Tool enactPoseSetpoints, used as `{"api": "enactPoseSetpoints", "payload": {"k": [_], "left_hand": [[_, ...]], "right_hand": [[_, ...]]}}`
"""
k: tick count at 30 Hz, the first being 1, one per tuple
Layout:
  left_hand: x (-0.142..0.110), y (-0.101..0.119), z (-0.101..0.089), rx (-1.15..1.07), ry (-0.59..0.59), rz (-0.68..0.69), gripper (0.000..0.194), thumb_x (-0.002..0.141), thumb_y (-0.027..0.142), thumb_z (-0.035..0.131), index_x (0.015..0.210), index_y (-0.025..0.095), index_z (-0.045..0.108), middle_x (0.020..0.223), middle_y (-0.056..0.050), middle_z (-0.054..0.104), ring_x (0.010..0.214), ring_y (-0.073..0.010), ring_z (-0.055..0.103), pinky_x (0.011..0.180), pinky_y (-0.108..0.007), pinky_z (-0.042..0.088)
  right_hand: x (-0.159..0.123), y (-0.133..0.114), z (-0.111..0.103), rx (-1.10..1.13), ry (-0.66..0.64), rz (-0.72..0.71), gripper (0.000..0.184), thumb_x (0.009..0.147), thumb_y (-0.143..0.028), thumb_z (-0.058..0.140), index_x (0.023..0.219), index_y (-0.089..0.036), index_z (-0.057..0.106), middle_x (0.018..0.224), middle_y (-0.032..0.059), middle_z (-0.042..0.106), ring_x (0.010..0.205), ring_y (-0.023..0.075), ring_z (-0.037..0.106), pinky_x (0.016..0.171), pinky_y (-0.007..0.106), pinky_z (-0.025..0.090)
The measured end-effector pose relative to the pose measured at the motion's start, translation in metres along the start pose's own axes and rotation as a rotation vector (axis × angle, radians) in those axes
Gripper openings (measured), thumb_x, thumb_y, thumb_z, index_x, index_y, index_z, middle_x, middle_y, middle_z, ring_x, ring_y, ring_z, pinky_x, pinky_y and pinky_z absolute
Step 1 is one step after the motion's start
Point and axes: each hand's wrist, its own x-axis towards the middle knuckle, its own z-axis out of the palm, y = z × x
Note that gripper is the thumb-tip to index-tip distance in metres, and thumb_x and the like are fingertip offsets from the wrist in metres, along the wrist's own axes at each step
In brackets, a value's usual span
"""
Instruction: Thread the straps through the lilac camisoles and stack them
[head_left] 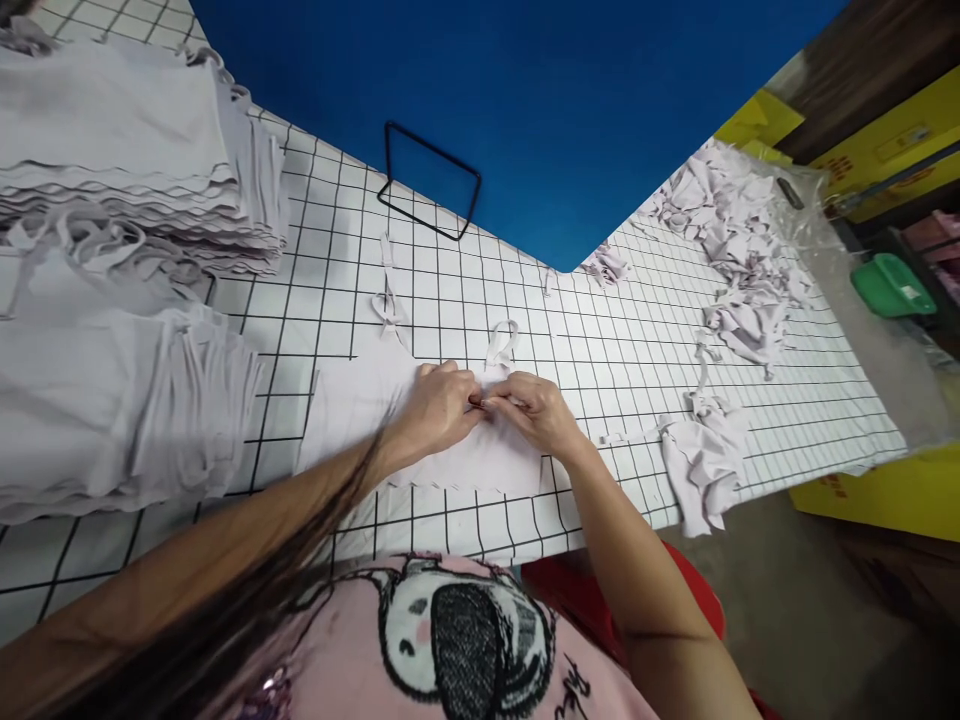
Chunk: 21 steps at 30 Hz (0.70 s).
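Observation:
A pale pinkish-white strap top (465,470) lies flat on the grid-patterned table cover in front of me. My left hand (444,402) rests on its upper part, fingers curled and closed at the cloth near the middle. Right beside it, my right hand (534,408) pinches at the same spot, with thumb and fingertips together. The fingertips hide what exactly is between them. One thin strap (388,312) stretches away from the top's left side, and a looped strap (502,342) stands out just beyond my right hand.
Two tall stacks of folded tops (112,120) stand on the left. A blue panel (510,130) with a black wire frame (431,180) covers the far side. Crumpled garments (720,220) lie to the right, beyond a single heap (705,455). A red stool (694,590) is below the edge.

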Motion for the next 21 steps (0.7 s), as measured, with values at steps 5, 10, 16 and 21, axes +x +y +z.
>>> {"api": "enactPoseSetpoints", "payload": {"k": [5, 10, 16, 21], "left_hand": [[0.000, 0.002, -0.002, 0.006, -0.020, 0.001, 0.021, 0.086, 0.030, 0.058, 0.070, 0.018, 0.062, 0.082, -0.004, 0.068, 0.090, -0.0237, 0.054, 0.079, -0.040, 0.031], [0.001, 0.004, -0.004, 0.012, -0.027, -0.004, 0.020, 0.086, 0.030, 0.058, 0.070, 0.018, 0.063, 0.081, -0.004, 0.068, 0.089, -0.0235, 0.054, 0.080, -0.040, 0.031], [0.001, 0.004, -0.005, -0.007, -0.046, -0.013, 0.020, 0.086, 0.030, 0.060, 0.070, 0.017, 0.063, 0.084, -0.004, 0.069, 0.090, -0.0237, 0.055, 0.081, -0.040, 0.032], [0.002, 0.004, -0.005, -0.007, -0.039, -0.015, 0.021, 0.086, 0.031, 0.060, 0.070, 0.017, 0.063, 0.083, -0.004, 0.070, 0.090, -0.0235, 0.055, 0.081, -0.041, 0.032]], "right_hand": [[0.000, 0.006, 0.011, 0.117, -0.015, 0.053, 0.015, 0.094, -0.028, 0.057, 0.087, -0.020, 0.067, 0.075, 0.0009, 0.066, 0.069, 0.0121, 0.059, 0.065, 0.028, 0.048], [-0.002, 0.009, 0.012, 0.139, -0.009, 0.086, 0.014, 0.094, -0.029, 0.058, 0.086, -0.021, 0.067, 0.077, 0.0015, 0.067, 0.070, 0.0133, 0.059, 0.066, 0.029, 0.048], [-0.004, 0.010, 0.013, 0.161, 0.020, 0.103, 0.012, 0.093, -0.027, 0.060, 0.086, -0.021, 0.067, 0.076, 0.0014, 0.066, 0.070, 0.0131, 0.058, 0.066, 0.028, 0.047], [-0.005, 0.011, 0.013, 0.156, 0.015, 0.097, 0.012, 0.093, -0.027, 0.060, 0.086, -0.020, 0.067, 0.077, 0.0017, 0.067, 0.070, 0.0133, 0.059, 0.067, 0.028, 0.048]]}}
